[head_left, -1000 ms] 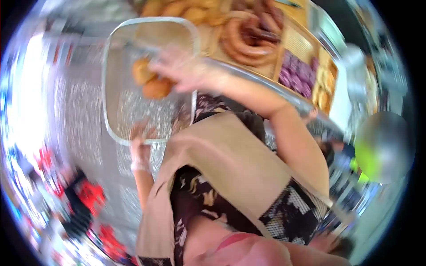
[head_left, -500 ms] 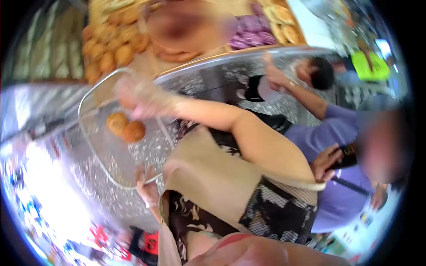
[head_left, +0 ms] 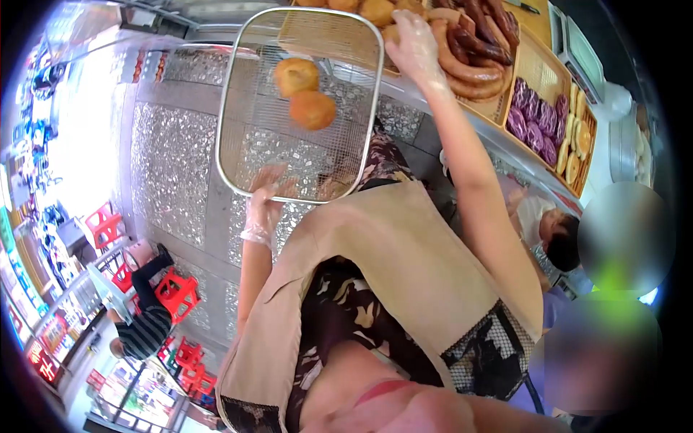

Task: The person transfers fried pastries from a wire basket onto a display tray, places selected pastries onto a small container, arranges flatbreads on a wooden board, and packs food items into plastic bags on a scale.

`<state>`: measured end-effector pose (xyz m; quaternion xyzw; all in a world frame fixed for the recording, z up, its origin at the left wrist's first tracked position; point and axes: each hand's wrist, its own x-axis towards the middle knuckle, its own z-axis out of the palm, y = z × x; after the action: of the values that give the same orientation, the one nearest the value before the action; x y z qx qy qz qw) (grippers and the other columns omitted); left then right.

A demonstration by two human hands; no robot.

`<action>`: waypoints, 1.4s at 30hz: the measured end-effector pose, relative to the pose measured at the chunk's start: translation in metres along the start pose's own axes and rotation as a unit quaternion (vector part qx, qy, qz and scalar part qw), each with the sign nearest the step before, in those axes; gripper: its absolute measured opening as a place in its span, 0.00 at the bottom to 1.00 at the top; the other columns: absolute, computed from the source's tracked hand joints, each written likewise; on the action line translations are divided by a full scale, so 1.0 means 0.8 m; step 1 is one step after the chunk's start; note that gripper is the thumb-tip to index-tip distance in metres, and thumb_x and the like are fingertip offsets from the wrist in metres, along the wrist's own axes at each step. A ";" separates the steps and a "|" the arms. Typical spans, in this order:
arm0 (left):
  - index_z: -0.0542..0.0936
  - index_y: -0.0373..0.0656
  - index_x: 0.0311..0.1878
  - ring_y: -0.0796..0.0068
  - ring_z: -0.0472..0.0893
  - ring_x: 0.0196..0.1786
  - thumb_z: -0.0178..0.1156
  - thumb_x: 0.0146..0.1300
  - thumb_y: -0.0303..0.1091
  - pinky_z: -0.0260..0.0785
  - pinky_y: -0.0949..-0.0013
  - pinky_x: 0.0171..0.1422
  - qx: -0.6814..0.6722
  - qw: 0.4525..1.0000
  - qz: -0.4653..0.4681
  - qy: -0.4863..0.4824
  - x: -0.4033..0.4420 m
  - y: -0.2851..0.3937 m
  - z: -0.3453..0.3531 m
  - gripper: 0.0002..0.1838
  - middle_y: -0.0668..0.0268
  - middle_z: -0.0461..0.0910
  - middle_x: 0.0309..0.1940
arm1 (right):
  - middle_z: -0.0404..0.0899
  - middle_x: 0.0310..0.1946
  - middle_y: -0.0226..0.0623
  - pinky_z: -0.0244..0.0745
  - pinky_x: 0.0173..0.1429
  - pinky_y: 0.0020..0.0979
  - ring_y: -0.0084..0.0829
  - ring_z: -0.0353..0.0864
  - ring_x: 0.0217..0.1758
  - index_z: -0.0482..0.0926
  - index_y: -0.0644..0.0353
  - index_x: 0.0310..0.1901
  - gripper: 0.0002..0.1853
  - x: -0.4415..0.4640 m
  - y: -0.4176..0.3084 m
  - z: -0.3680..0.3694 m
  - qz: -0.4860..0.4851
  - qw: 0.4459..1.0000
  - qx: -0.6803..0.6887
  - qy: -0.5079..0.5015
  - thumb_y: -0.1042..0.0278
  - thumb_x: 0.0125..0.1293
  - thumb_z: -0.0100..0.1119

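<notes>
My left hand (head_left: pixel 266 206), in a clear plastic glove, grips the near rim of a wire mesh basket (head_left: pixel 238 144), its fingers showing through the mesh. Two round golden-brown buns (head_left: pixel 312 110) lie side by side in the basket. My right hand (head_left: pixel 417 49), also gloved, is over the edge of the food display, its fingers curled round a bun (head_left: pixel 390 34) beside more fried buns (head_left: pixel 377 11). Part of that bun is hidden by the fingers. Brown sausages (head_left: pixel 473 68) lie just right of this hand.
Purple-striped rolls (head_left: pixel 534 115) and flat pale cakes (head_left: pixel 577 141) fill trays farther right. A child (head_left: pixel 559 234) is beside the counter at right, near other people. Red stools (head_left: pixel 177 292) and a seated person in stripes (head_left: pixel 144 335) are at lower left.
My right hand has moved from over the basket to the bun display. In view, the basket sits higher and farther right, still held by my left hand with two buns inside.
</notes>
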<state>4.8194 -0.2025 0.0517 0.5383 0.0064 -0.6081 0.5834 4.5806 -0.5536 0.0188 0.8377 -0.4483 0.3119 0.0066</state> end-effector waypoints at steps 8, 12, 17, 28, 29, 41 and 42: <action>0.54 0.35 0.70 0.40 0.73 0.58 0.55 0.49 0.27 0.71 0.49 0.61 -0.028 0.999 -0.005 -0.016 0.000 -0.026 0.016 0.41 0.46 0.64 0.64 | 0.66 0.57 0.58 0.73 0.57 0.44 0.58 0.69 0.57 0.58 0.63 0.65 0.45 -0.073 -0.181 -0.028 -0.052 0.961 0.082 -0.260 0.59 0.46 0.68; 0.55 0.33 0.69 0.41 0.75 0.57 0.54 0.48 0.27 0.75 0.52 0.57 -0.025 1.000 -0.007 0.009 -0.008 -0.023 0.025 0.41 0.45 0.68 0.61 | 0.67 0.56 0.57 0.73 0.56 0.44 0.56 0.73 0.53 0.61 0.67 0.61 0.42 -0.054 -0.168 -0.044 0.045 0.940 0.223 -0.256 0.64 0.43 0.68; 0.59 0.35 0.67 0.42 0.75 0.56 0.54 0.48 0.28 0.77 0.54 0.54 -0.017 0.997 0.028 0.066 -0.015 -0.025 -0.010 0.38 0.47 0.68 0.61 | 0.68 0.54 0.58 0.67 0.63 0.40 0.48 0.70 0.57 0.63 0.73 0.59 0.46 0.022 -0.090 -0.045 0.158 0.960 0.228 -0.045 0.52 0.42 0.70; 0.60 0.38 0.67 0.43 0.75 0.57 0.56 0.48 0.28 0.74 0.52 0.55 -0.020 0.997 0.033 0.071 -0.015 -0.011 -0.031 0.38 0.50 0.68 0.62 | 0.75 0.50 0.50 0.68 0.60 0.45 0.50 0.73 0.56 0.72 0.61 0.55 0.30 0.059 -0.146 -0.017 -0.093 0.978 0.147 -0.118 0.57 0.51 0.66; 0.59 0.38 0.67 0.43 0.75 0.57 0.56 0.48 0.28 0.74 0.51 0.56 -0.030 0.997 0.035 0.069 -0.015 -0.011 -0.028 0.39 0.50 0.67 0.62 | 0.71 0.56 0.49 0.65 0.63 0.47 0.53 0.70 0.59 0.71 0.58 0.58 0.34 0.045 -0.175 -0.012 -0.138 0.947 0.239 -0.167 0.54 0.48 0.68; 0.58 0.38 0.67 0.39 0.73 0.58 0.52 0.47 0.27 0.74 0.51 0.56 -0.048 0.996 0.037 0.073 -0.038 -0.015 -0.041 0.39 0.47 0.65 0.64 | 0.75 0.50 0.38 0.74 0.54 0.32 0.29 0.75 0.52 0.75 0.63 0.51 0.28 0.088 -0.151 0.034 0.339 0.606 0.683 -0.226 0.48 0.58 0.62; 0.58 0.38 0.67 0.39 0.73 0.58 0.52 0.47 0.27 0.74 0.51 0.56 -0.049 0.995 0.045 0.071 -0.043 -0.018 -0.052 0.39 0.47 0.65 0.64 | 0.76 0.54 0.39 0.74 0.55 0.30 0.33 0.78 0.51 0.73 0.61 0.56 0.28 0.098 -0.130 0.049 0.357 0.620 0.666 -0.210 0.50 0.60 0.60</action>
<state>4.8273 -0.1473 0.0478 0.5507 0.0529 -0.5404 0.6340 4.7106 -0.5615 0.0566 0.4294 -0.3703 0.3184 -0.7597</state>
